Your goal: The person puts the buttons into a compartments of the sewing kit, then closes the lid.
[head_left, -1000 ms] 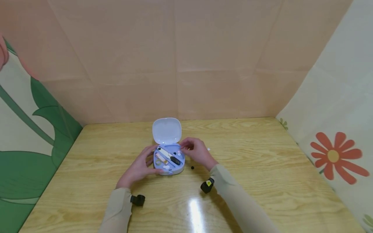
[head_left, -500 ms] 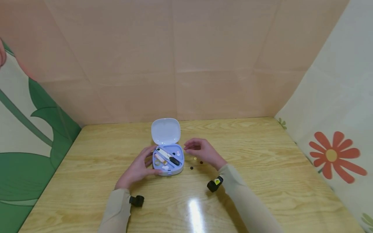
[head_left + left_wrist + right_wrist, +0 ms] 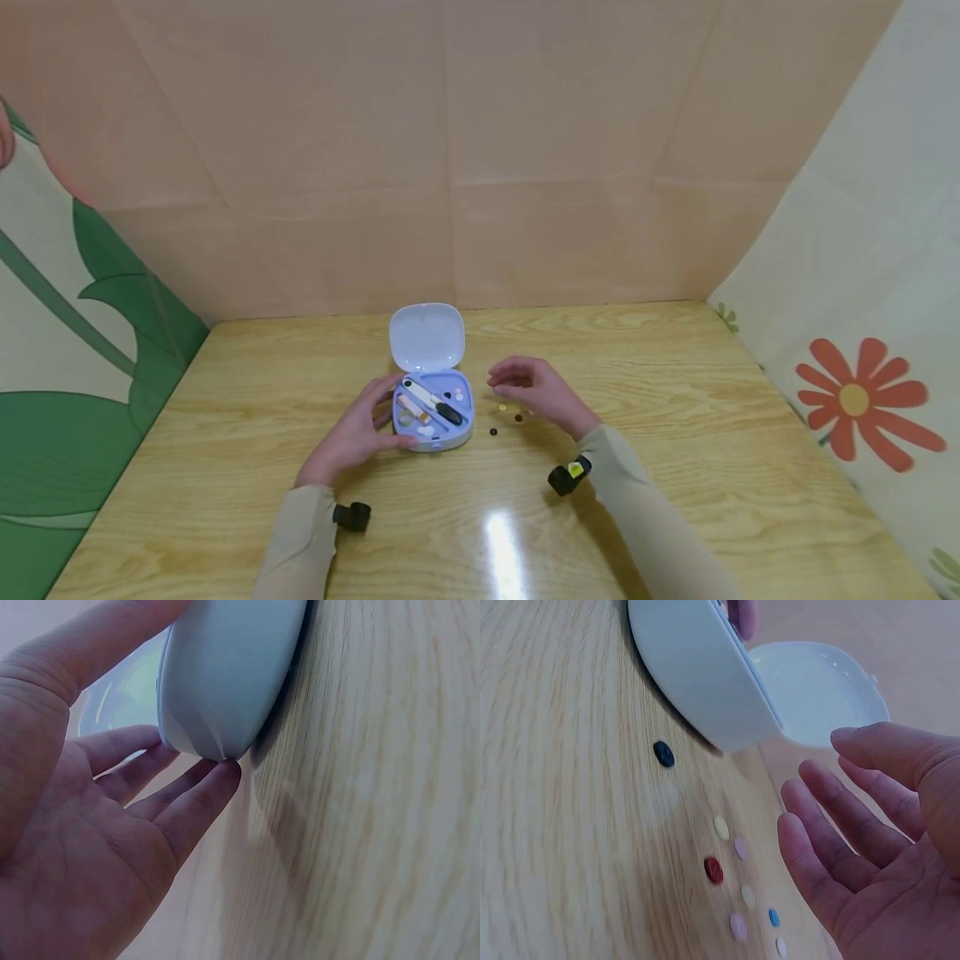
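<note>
My left hand (image 3: 354,439) holds a small lilac-and-white sewing box (image 3: 450,445), thumb at its front and fingers along its left side. The box's lid (image 3: 427,337) is tipped back. Inside the divided tray lie a white tool with a black end (image 3: 437,403), a small pinkish item (image 3: 412,408) and a few tiny buttons (image 3: 458,393). To the box's right, above the table, my right hand (image 3: 538,393) has loosely bent fingers and nothing between them. Loose buttons lie below it, among them a black button (image 3: 664,754), a red button (image 3: 714,870) and a blue button (image 3: 774,917).
The wooden table (image 3: 660,467) carries the box and several scattered buttons, including pink and cream ones. A peach cloth backdrop (image 3: 450,167) rises behind its far edge. Printed flower cloths flank both sides. A black camera (image 3: 570,477) is strapped to my right wrist.
My right hand has drawn away from the box's right rim and moved rightward over the table, uncovering buttons beneath it. My left hand stays on the box.
</note>
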Demonstrator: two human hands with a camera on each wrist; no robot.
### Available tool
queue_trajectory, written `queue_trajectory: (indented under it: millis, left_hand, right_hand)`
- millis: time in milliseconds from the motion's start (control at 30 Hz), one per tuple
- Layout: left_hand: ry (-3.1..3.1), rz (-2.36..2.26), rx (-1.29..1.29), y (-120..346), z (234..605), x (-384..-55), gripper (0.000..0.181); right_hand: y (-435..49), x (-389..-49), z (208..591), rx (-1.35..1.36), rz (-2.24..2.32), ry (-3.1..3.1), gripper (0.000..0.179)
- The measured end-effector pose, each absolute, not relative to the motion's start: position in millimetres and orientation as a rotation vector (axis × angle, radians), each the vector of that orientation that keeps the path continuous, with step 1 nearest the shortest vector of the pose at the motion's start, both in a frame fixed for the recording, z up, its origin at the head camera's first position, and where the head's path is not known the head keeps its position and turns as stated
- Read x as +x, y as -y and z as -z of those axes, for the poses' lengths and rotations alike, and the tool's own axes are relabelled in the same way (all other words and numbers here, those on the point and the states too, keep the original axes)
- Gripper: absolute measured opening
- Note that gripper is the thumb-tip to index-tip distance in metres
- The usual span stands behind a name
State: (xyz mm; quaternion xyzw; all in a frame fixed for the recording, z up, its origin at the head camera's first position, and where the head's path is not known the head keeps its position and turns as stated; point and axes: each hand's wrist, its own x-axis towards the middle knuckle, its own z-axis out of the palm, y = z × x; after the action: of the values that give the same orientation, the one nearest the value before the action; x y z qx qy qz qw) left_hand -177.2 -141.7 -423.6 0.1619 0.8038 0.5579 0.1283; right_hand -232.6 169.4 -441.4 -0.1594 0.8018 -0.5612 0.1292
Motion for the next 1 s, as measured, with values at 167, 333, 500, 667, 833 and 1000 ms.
queue_trajectory:
  millis: [167,333,500,667,833,1000]
  left_hand:
    - [-2.334,-1.634,0.472,141.9,423.0,-176.5,0.089]
    - [-2.328,-1.645,0.448,142.3,427.4,-178.8,0.09]
    - [-2.333,-1.626,0.457,141.7,425.3,-178.3,0.089]
    - [-2.337,-1.622,0.473,141.4,423.1,-177.2,0.089]
    - [-2.343,-1.625,0.472,140.6,423.1,-176.9,0.088]
    - [-2.346,-1.625,0.468,140.6,423.2,-177.0,0.089]
  right_hand:
    - [-183.5,-232.5,444.1,-0.429,1.644,-2.338,0.033]
    - [-193.3,-226.6,431.6,-0.431,1.646,-2.359,0.027]
    - [-208.6,-232.3,443.3,-0.446,1.677,-2.392,0.032]
    - [-220.2,-236.3,450.9,-0.417,1.707,-2.402,0.034]
    - [-228.3,-238.4,454.1,-0.378,1.706,-2.428,0.034]
    - [-234.5,-242.9,460.2,-0.365,1.712,-2.434,0.033]
